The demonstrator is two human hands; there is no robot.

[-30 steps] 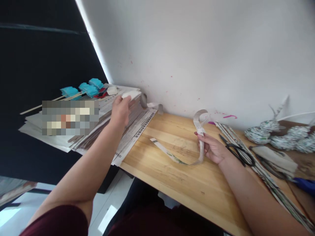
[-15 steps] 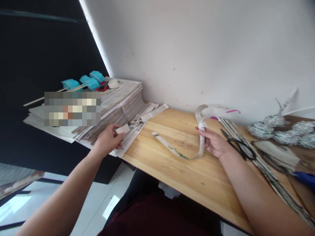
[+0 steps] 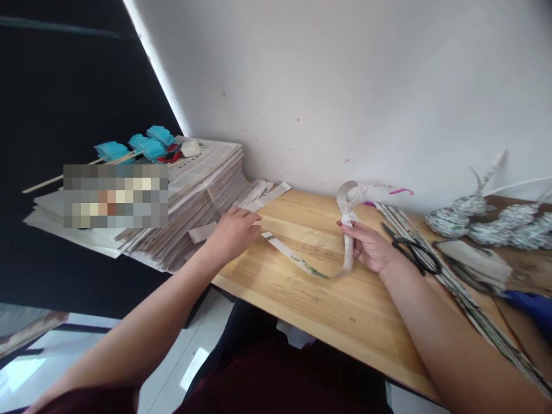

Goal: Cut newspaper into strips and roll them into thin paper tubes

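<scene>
Right hand (image 3: 370,248) first: thumb and fingers are pinched narrow around a folded newspaper strip (image 3: 347,230), gripping it just where the strip crosses itself, so the loop above the fingers holds its shape. That looks like the reason for holding it upright, since a flat strip would let the loop fall open. From the pinch the strip drops, bends on the wood and runs out left along the tabletop (image 3: 336,310) to its free end near the other hand.

Left hand (image 3: 233,233) now: palm down, fingers together and loosely curled over cut strips at the foot of the newspaper stack (image 3: 202,184). One pale strip end (image 3: 202,232) pokes out from under the hand on its left; whether it is truly gripped or only pressed down, I cannot tell.

Widening out: black scissors (image 3: 414,253) lie just right of the right hand, on a run of long rolled newspaper sticks (image 3: 466,299) along the table, within easy reach. Beyond them sit coiled newspaper bundles (image 3: 470,218) by the wall. Atop the stack rest blue paper pieces on wooden sticks (image 3: 138,146).

The surface is pale wood planking, set against a white wall (image 3: 345,86) with small pink flecks. A dark panel (image 3: 64,86) fills the left, and glossy white floor (image 3: 190,368) shows below the table edge.
</scene>
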